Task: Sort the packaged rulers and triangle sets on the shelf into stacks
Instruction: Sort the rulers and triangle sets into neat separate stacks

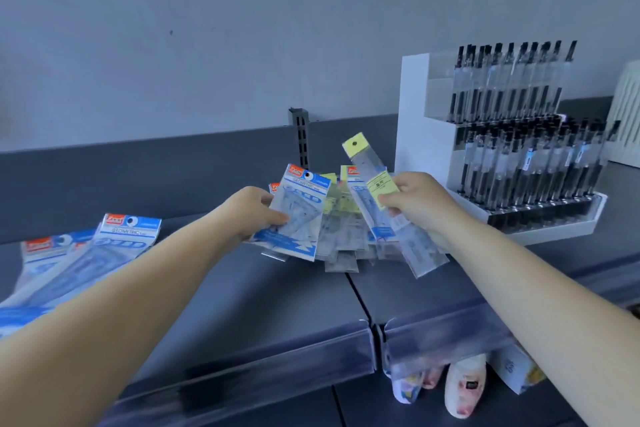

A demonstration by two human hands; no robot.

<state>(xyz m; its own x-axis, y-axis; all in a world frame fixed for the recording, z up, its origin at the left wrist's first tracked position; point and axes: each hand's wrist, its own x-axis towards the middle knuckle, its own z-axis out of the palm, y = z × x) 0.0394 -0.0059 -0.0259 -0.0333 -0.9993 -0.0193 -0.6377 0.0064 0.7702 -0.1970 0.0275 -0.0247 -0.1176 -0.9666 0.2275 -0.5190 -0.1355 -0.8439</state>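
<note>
Grey shelf | left hand grips one triangle set | right hand pinches one ruler | two sets stacked left | white rack holds pens

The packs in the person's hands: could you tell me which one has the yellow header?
The long ruler pack in the right hand. The triangle set in the left hand is wider, with a blue header.

one head-worn wide-angle view looks forward and down from above the near edge of the grey shelf, facing the far wall. both forearms reach in from the near corners. it sits close; straight lines bow toward the edges. the pen display stands far right.
</note>
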